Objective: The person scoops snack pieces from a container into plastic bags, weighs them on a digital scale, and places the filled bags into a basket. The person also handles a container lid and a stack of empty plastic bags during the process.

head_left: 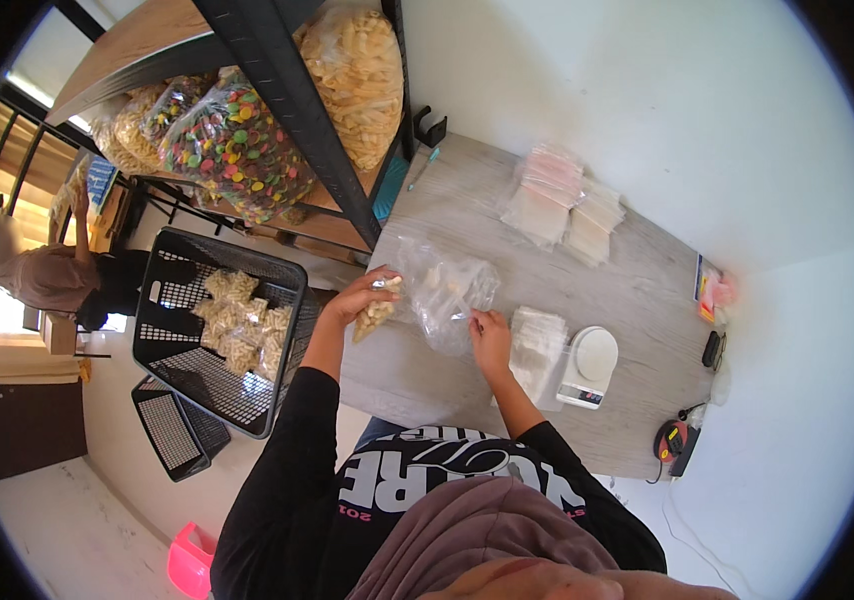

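Note:
My left hand is closed on a small clear bag of pale snack pieces at the left of the grey table. To its right lies a large crumpled clear plastic bag, whose right edge my right hand pinches. Beside my right hand are a stack of small clear bags and a white scale. Two bundles of clear bags lie at the back. Left of the table, a black crate holds several packed bags of pale snacks.
A metal rack at upper left holds big sacks of colourful and pale snacks. Another person stands at far left. More black crates and a pink plastic item are on the floor. A red-black device sits at the table's right.

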The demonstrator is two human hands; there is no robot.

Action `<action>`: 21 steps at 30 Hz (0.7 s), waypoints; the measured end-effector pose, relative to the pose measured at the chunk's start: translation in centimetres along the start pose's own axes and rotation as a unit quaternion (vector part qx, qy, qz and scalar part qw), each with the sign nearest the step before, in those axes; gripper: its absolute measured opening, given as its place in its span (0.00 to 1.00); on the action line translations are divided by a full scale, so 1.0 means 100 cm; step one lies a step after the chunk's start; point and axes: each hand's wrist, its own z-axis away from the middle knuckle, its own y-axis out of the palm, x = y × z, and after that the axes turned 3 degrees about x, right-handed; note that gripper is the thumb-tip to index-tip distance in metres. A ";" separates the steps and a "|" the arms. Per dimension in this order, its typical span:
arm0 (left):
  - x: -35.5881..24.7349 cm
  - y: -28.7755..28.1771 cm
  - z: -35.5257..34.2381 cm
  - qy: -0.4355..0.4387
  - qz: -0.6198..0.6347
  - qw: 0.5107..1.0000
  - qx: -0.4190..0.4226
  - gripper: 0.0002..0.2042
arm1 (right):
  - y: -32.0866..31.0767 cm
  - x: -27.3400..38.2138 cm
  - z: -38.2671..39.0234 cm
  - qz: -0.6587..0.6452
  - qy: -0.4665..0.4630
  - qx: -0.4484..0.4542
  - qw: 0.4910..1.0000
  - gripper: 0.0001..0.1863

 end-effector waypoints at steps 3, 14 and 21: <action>-0.005 0.008 -0.015 -0.047 0.043 0.996 0.070 0.28 | 0.001 0.001 -0.002 -0.007 0.007 0.000 1.000 0.10; -0.011 0.045 -0.022 -0.038 0.067 0.987 0.138 0.30 | 0.006 -0.034 -0.006 -0.236 0.208 0.092 0.945 0.10; 0.005 0.026 0.000 0.053 -0.048 0.997 0.036 0.27 | -0.042 -0.037 0.007 -0.296 0.243 0.118 0.916 0.13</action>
